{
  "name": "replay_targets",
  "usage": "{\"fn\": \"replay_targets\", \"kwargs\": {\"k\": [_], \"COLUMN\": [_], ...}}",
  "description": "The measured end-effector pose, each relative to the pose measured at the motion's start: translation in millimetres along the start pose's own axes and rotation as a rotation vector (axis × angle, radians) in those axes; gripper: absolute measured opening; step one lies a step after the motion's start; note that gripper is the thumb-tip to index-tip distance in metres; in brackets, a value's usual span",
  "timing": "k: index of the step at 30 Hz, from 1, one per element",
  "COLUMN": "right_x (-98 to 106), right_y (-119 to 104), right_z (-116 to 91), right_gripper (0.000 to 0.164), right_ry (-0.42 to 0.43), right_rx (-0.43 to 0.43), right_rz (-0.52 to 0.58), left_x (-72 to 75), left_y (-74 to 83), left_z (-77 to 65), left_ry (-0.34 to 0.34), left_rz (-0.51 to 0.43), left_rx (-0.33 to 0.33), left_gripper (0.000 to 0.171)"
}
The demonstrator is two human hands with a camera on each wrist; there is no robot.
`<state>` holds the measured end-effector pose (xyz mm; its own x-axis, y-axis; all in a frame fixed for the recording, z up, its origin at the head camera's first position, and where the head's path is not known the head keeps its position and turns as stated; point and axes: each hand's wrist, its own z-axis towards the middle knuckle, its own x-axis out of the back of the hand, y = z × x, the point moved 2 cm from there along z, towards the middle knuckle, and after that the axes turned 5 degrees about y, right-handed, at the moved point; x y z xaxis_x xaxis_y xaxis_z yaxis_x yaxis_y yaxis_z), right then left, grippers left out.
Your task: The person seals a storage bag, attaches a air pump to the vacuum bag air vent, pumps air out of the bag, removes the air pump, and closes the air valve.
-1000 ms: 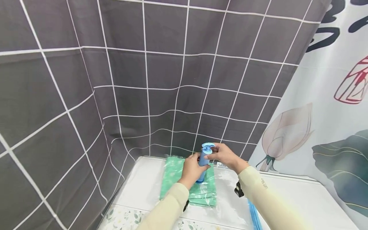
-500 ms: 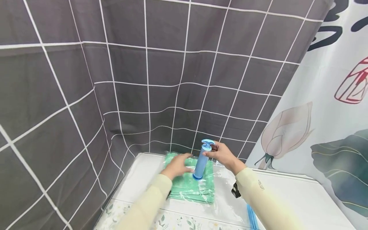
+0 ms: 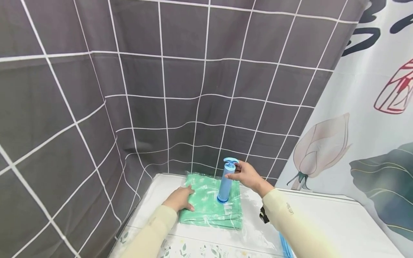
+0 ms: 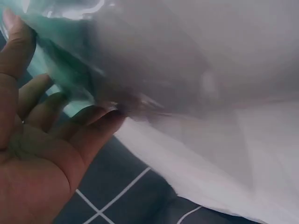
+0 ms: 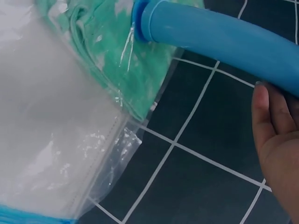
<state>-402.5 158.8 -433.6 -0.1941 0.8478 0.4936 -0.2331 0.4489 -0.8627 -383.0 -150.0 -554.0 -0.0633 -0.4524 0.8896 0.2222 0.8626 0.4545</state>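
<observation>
A blue hand pump with a T-shaped handle stands slightly tilted on a clear plastic bag. Folded green cloth with pale patches lies inside the bag. My right hand holds the pump near the top of its barrel, just below the handle. In the right wrist view the pump's round base meets the plastic over the cloth. My left hand is at the bag's left edge, thumb and fingers spread. In the left wrist view its fingertips touch the shiny plastic.
The white tabletop has a leaf-patterned strip along the front. A blue strip lies at the bag's front right. Dark grey gridded curtain hangs behind and left; a white printed curtain hangs at the right.
My left hand has let go of the pump barrel and moved left to the bag's edge. The right hand still holds the pump, which stays upright on the bag.
</observation>
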Motion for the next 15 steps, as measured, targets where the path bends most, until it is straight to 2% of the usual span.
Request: {"fn": "replay_targets", "kwargs": {"k": [1,5,7,8,11,15], "right_x": [-1,-2,-2,-2,-3,-4], "right_y": [-1,-3,-3,-3,0,-1], "right_z": [0,-3,-4,-5,-5,-6], "right_gripper": [0.034,0.041,0.042,0.042,0.042,0.042], "right_ry": [0.011,0.057,0.080,0.090,0.111,0.150], "right_rx": [0.004,-0.007,-0.019,-0.024,-0.040,-0.054], "right_rz": [-0.016,-0.063,-0.076,-0.080,-0.098,-0.126], "left_x": [-6.5,-12.0,-15.3,-13.7,-25.3,-13.4], "left_y": [-6.9,-9.3,-10.6,-6.1,-13.5,-3.0], "left_z": [5.3,12.7,15.6,14.8,20.9,12.9], "left_ry": [0.016,0.032,0.032,0.022,0.014,0.000], "left_rz": [0.028,0.059,0.066,0.061,0.097,0.090], "left_rx": [-0.019,-0.005,0.005,0.027,0.018,0.035], "left_gripper": [0.088,0.091,0.092,0.093,0.094,0.093]}}
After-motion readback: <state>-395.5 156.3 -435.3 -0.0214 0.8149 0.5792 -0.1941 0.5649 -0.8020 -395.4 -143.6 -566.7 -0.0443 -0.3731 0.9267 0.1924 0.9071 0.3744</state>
